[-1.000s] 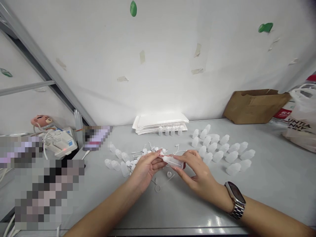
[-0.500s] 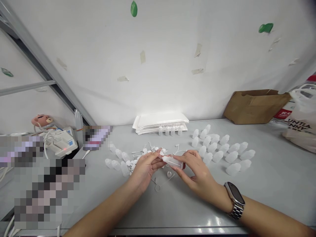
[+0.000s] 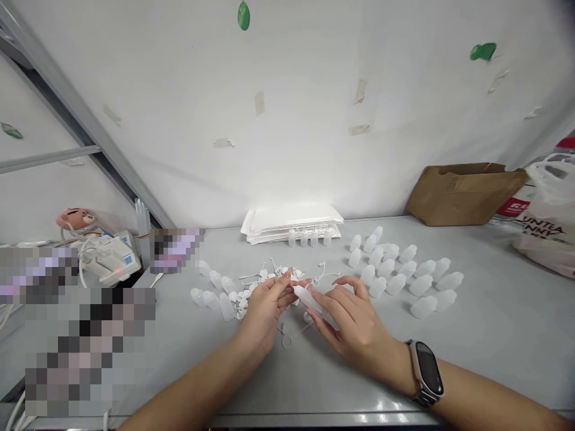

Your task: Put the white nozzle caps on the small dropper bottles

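Step in hand, as judged: two-handed work at the neck of one translucent white, narrow-necked plastic bottle (image 3: 308,299), tilted between the fingers; the next move calls for a steady grip there. Right hand (image 3: 357,320): thumb and fingers pinching the bottle's body, one finger raised apart. Left hand (image 3: 268,299): palm partly upturned, fingertips beside the neck; whether they pinch anything, cannot tell. Beyond the right fingers: similar translucent bottles (image 3: 396,284). Nearer than the fingertips: one pale plastic ring (image 3: 286,342).

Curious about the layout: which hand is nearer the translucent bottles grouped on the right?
Right. The right hand is beside the translucent bottles, front-left of them; the left hand is farther left, past the held bottle.
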Demonstrator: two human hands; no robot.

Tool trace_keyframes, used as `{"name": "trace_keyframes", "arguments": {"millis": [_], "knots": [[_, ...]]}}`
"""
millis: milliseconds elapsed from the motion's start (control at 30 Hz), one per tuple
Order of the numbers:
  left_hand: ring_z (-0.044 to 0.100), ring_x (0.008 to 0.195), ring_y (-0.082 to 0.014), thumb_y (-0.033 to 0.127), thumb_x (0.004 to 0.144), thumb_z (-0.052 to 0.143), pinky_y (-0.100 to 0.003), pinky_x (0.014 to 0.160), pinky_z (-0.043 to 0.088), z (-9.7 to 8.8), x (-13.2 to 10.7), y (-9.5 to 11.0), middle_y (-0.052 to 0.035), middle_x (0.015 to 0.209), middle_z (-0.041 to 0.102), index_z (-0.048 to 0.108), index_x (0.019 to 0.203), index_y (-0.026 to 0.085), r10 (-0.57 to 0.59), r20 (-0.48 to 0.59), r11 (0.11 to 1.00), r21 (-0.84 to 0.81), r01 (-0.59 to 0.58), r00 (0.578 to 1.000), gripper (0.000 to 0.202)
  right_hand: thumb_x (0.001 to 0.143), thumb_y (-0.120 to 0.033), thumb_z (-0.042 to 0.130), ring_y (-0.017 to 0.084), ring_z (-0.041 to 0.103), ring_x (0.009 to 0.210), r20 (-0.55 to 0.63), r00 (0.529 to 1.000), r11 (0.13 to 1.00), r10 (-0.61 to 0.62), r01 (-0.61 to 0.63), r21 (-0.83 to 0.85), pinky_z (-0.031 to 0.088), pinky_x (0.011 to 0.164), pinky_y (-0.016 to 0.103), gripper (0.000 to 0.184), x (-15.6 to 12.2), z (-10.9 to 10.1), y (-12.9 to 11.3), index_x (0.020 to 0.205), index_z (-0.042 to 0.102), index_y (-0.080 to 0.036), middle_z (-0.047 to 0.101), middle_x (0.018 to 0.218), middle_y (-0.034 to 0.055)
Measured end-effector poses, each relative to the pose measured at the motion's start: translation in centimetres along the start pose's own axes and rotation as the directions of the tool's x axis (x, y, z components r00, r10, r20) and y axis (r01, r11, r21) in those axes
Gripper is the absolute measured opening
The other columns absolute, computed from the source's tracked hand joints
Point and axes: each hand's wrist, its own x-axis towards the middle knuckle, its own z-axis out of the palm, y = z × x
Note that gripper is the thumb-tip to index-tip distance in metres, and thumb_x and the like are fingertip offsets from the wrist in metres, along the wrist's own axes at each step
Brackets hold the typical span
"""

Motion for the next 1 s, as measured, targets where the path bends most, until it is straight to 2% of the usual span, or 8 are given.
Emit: {"name": "trace_keyframes", "arguments": {"millis": [233, 467, 633, 767, 900, 1000], "knots": [[0.067, 0.076, -0.0186, 0.03, 0.069, 0.069, -0.028, 0.074, 0.046, 0.3, -0.3, -0.4, -0.0084, 0.076, 0.073, 0.065, 0.074, 0.013, 0.037, -0.04, 0.997, -0.061, -0.04, 0.998, 0.018, 0.083, -0.01, 0.051, 0.012, 0.052, 0.056, 0.009, 0.998, 0.995, -0.064, 0.065, -0.081, 0.041, 0.076, 0.039, 0.018, 0.0, 0.6, -0.5, 0.101, 0.055, -0.007, 0.058, 0.06, 0.001], [0.067, 0.075, -0.0194, 0.033, 0.068, 0.069, -0.029, 0.076, 0.046, 0.0, 0.0, -1.0, -0.009, 0.072, 0.073, 0.065, 0.07, 0.012, 0.008, -0.002, 0.999, -0.039, -0.008, 1.0, 0.022, 0.083, -0.007, 0.05, 0.014, 0.054, 0.059, 0.033, 0.995, 0.991, -0.091, 0.094, -0.091, 0.042, 0.077, 0.041, 0.023, -0.1, 0.9, -0.4, 0.105, 0.052, -0.008, 0.064, 0.067, 0.0041], [0.066, 0.087, -0.0221, 0.035, 0.07, 0.068, -0.034, 0.086, 0.045, 0.2, 0.1, -0.3, -0.0104, 0.083, 0.073, 0.063, 0.075, 0.013, 0.046, 0.022, 0.993, -0.106, -0.044, 0.999, 0.024, 0.086, -0.012, 0.047, 0.014, 0.056, 0.06, 0.046, 0.999, 0.998, 0.016, -0.014, -0.055, 0.041, 0.08, 0.043, 0.019, 0.1, 1.0, 0.3, 0.103, 0.054, -0.009, 0.062, 0.064, 0.0031], [0.063, 0.098, -0.0248, 0.045, 0.078, 0.057, -0.038, 0.092, 0.042, 0.3, -0.1, 0.6, -0.015, 0.097, 0.07, 0.061, 0.073, 0.012, 0.118, 0.058, 0.985, -0.132, -0.109, 0.991, 0.034, 0.085, -0.015, 0.05, 0.016, 0.058, 0.063, 0.013, 0.996, 0.996, 0.084, -0.083, -0.021, 0.04, 0.082, 0.044, 0.015, 0.1, 1.0, 1.0, 0.098, 0.055, -0.008, 0.063, 0.066, 0.0049], [0.06, 0.103, -0.0228, 0.036, 0.077, 0.062, -0.037, 0.097, 0.038, 0.0, 0.0, 0.5, -0.0128, 0.099, 0.07, 0.061, 0.076, 0.013, 0.144, 0.06, 0.985, -0.1, -0.137, 0.988, 0.023, 0.085, -0.016, 0.05, 0.016, 0.058, 0.065, 0.022, 0.993, 0.993, 0.116, -0.115, -0.026, 0.039, 0.083, 0.043, 0.015, 0.0, 1.0, 1.2, 0.098, 0.055, -0.009, 0.064, 0.069, 0.0054], [0.059, 0.106, -0.0221, 0.03, 0.075, 0.065, -0.036, 0.099, 0.037, 0.0, -0.1, 0.2, -0.0116, 0.097, 0.071, 0.06, 0.071, 0.014, 0.142, 0.067, 0.988, -0.075, -0.137, 0.988, 0.018, 0.086, -0.018, 0.049, 0.018, 0.059, 0.067, 0.042, 0.991, 0.991, 0.131, -0.13, -0.026, 0.039, 0.083, 0.043, 0.013, -0.1, 1.1, 1.3, 0.096, 0.054, -0.012, 0.064, 0.071, 0.0058]]}}
